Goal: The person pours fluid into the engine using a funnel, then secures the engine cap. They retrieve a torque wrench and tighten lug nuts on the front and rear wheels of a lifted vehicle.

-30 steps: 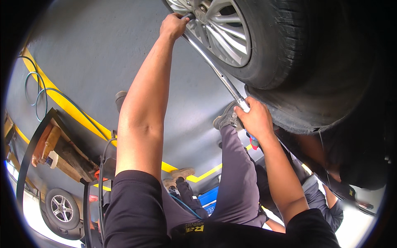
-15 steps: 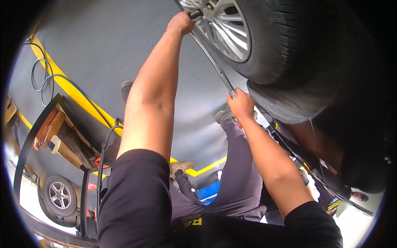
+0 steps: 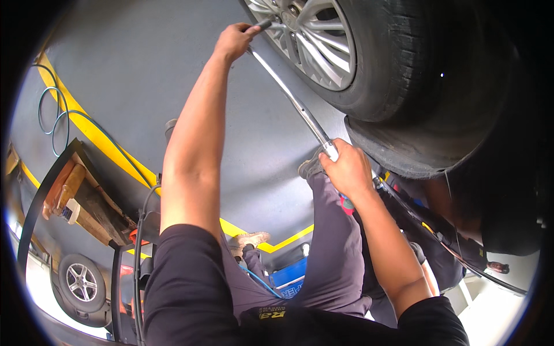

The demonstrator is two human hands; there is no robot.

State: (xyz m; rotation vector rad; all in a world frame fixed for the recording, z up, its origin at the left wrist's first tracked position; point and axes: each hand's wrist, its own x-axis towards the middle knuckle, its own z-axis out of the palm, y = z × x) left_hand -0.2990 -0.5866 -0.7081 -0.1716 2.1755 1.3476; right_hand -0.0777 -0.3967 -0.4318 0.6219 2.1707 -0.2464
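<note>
A long chrome wrench point(image 3: 297, 105), probably a torque wrench, slants from the wheel down to the right. At its far end my left hand point(image 3: 234, 41) is closed round the head, by a dark socket point(image 3: 264, 25). The socket points at the silver alloy rim point(image 3: 323, 49); whether it touches a wheel nut I cannot make out. My right hand point(image 3: 349, 171) wraps round the grip at the near end, just below the black tyre point(image 3: 381, 86). Fingers hide part of the wrench head and most of the grip.
A dark rack point(image 3: 72, 153) with wooden blocks stands on the left, near another wheel point(image 3: 82, 281). A coiled hose point(image 3: 56, 124) crosses the yellow floor line point(image 3: 104, 135). Close to my legs is a blue box-like object point(image 3: 289, 275). A person in dark clothes point(image 3: 441, 262) is at the right.
My left hand has drawn the wrench head and socket slightly left, back from the rim. My right hand and the grip have come lower, nearer to me.
</note>
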